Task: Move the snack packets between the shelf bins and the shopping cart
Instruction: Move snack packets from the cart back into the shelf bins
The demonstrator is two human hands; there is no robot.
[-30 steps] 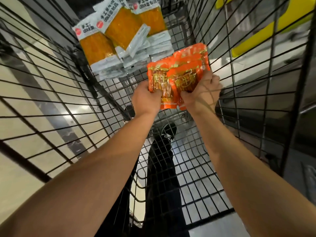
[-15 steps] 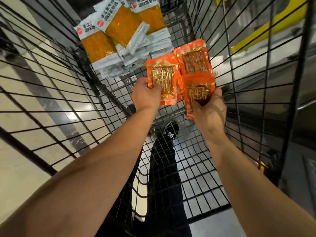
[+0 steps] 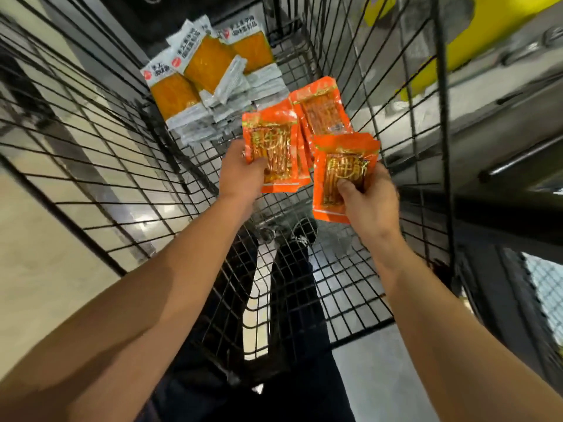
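Observation:
Both my arms reach down into the black wire shopping cart (image 3: 128, 166). My left hand (image 3: 240, 175) grips a small stack of orange snack packets (image 3: 274, 147) by their lower left edge. My right hand (image 3: 368, 202) pinches another orange packet (image 3: 344, 172), thumb on its front. A third orange packet (image 3: 323, 111) lies behind and between them; whether it rests on the cart floor or is held I cannot tell. A pile of white-and-yellow snack packets (image 3: 210, 83) lies at the far end of the cart.
The cart's wire walls (image 3: 380, 86) rise close on both sides and at the far end. My dark trouser leg and shoe (image 3: 301, 239) show through the cart floor. A yellow object (image 3: 457, 47) and grey metal shelf parts lie outside to the right.
The single bunch of orange packets has been split: my right hand has drawn one packet down and to the right, my left hand keeps the others, and the hands have moved apart.

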